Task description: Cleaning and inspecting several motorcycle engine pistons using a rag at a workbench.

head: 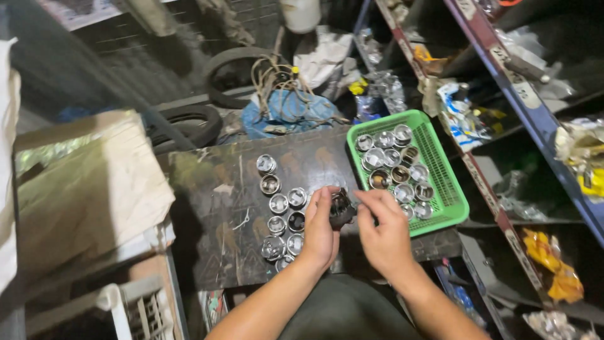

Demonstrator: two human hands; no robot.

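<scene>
I have both hands over the near edge of the dark, stained worktop [214,189]. My left hand [319,230] is wrapped around a dark, grimy piston [341,209], thumb and fingers pressed against its left side, so the piston sits off the surface just in front of the green basket [450,189]. My right hand [385,232] meets it from the other side – its fingertips pinch at the top right of the piston, though I cannot tell exactly what small part they grip there.

Just left of my left hand stand the laid-out pistons [280,211], a loose double column of shiny round pieces that runs from the middle of the worktop down to its near edge, crowns up, some touching their neighbours. The green basket rests on the right edge of the worktop, partly overhanging it, and the basket pistons [393,165] fill its left half in close rows; its right half is bare mesh.

As I judge it, the sorting is about half done – roughly as many pieces stand on the worktop as lie in the basket, and the one between my hands is the darkest and dirtiest of the lot.

Beyond the far edge lie a blue cloth with tangled wires [286,107] and some tyres [189,123]; a cluttered metal shelf [522,94] stands to the right.
</scene>
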